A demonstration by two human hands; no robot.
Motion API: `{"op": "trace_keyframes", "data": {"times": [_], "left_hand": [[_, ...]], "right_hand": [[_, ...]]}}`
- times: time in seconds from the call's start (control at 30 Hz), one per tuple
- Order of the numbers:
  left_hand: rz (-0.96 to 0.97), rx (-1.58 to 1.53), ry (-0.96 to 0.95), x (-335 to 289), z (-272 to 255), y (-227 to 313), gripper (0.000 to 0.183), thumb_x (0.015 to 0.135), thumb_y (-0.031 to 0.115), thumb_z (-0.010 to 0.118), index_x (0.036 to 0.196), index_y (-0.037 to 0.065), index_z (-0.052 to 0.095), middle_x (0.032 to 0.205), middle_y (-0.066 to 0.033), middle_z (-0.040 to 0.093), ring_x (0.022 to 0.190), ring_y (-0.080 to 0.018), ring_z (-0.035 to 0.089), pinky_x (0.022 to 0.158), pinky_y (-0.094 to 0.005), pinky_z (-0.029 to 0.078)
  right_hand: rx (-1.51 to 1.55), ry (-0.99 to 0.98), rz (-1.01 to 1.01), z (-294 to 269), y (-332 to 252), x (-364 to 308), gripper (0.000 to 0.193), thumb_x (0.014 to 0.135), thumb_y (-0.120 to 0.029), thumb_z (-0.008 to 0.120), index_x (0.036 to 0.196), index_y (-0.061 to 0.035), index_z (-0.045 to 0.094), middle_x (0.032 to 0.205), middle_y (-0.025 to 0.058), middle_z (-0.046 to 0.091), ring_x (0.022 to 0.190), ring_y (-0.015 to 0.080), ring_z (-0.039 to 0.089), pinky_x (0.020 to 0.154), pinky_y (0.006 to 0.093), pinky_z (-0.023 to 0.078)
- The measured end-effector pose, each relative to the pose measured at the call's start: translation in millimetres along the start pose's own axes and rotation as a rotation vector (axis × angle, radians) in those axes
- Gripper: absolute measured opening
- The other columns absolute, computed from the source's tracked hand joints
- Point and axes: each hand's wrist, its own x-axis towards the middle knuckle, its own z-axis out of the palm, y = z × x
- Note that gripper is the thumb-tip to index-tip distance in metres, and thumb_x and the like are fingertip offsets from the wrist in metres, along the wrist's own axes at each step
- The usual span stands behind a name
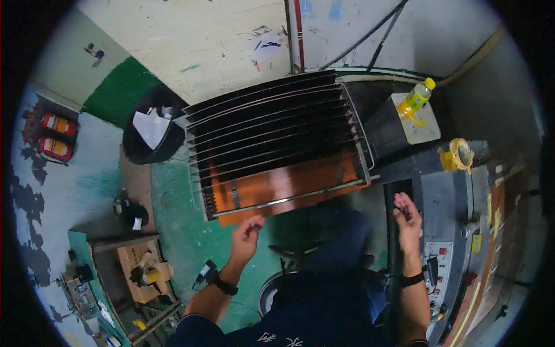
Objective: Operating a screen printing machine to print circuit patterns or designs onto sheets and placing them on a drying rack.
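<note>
**Two empty hands before a slatted rack**

A black metal rack of thin dark plates (277, 136) over orange sheets stands ahead, a black round bin (151, 128) beside it. The left hand (245, 238) hangs loosely curled just below the rack's edge, holding nothing. The right hand (407, 217) is open, near the grey control machine (462, 231).

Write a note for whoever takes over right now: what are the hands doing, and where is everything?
Left hand: empty, fingers loosely curled, raised just below the front edge of the wire rack.
Right hand: empty, open, raised beside the grey machine with its button panel.
The rack holds dark and orange sheets stacked in its slots.
Neither hand touches anything.
A yellow bottle stands on a box behind the rack; a tape roll lies on the machine.
</note>
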Motion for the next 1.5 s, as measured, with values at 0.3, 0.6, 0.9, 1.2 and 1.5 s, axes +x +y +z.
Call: {"op": "trace_keyframes", "data": {"times": [0.3,0.6,0.9,1.2,1.5], "left_hand": [[-0.215,0.147,-0.355,36.4,54.8,-6.9,0.034,0.086,-0.005,0.046,0.115,0.001,0.061,0.108,-0.0132,0.067,0.101,-0.0216,0.065,0.093,-0.0337,0.049],[-0.280,0.233,-0.315,56.3,60.9,-16.0,0.027,0.087,0.002,0.053,0.111,0.005,0.066,0.104,-0.0123,0.069,0.096,-0.0239,0.068,0.084,-0.0324,0.053],[-0.249,0.247,-0.237,51.7,37.5,-17.4,0.031,0.084,-0.003,0.050,0.110,0.003,0.066,0.099,-0.0146,0.070,0.095,-0.0241,0.068,0.084,-0.0329,0.053],[-0.279,0.220,-0.225,46.5,35.9,-24.5,0.031,0.084,-0.003,0.050,0.110,0.003,0.066,0.103,-0.0158,0.069,0.096,-0.0255,0.068,0.085,-0.0331,0.053],[-0.213,0.151,-0.215,46.7,32.7,-27.3,0.031,0.085,-0.003,0.049,0.111,0.003,0.064,0.104,-0.0138,0.069,0.098,-0.0247,0.067,0.087,-0.0331,0.052]], "right_hand": [[0.040,-0.046,0.193,27.2,-2.5,56.5,0.052,0.087,0.008,0.056,0.138,0.0006,0.045,0.135,0.0131,0.055,0.126,0.0200,0.050,0.104,0.0322,0.038],[-0.059,-0.157,0.239,55.8,0.3,91.5,0.061,0.085,0.008,0.052,0.144,0.0002,0.037,0.143,0.0158,0.046,0.131,0.0240,0.045,0.110,0.0368,0.032],[-0.154,-0.225,0.147,87.8,4.2,110.1,0.067,0.083,0.010,0.051,0.146,-0.0008,0.033,0.144,0.0155,0.044,0.128,0.0243,0.046,0.107,0.0353,0.035],[-0.097,-0.172,0.140,91.4,5.5,114.9,0.066,0.088,-0.013,0.060,0.147,-0.0004,0.032,0.140,0.0094,0.045,0.122,0.0206,0.049,0.105,0.0344,0.037],[-0.082,-0.174,0.131,95.4,11.4,116.0,0.067,0.088,-0.015,0.062,0.147,-0.0014,0.032,0.142,0.0120,0.044,0.123,0.0233,0.048,0.106,0.0355,0.035]]}}
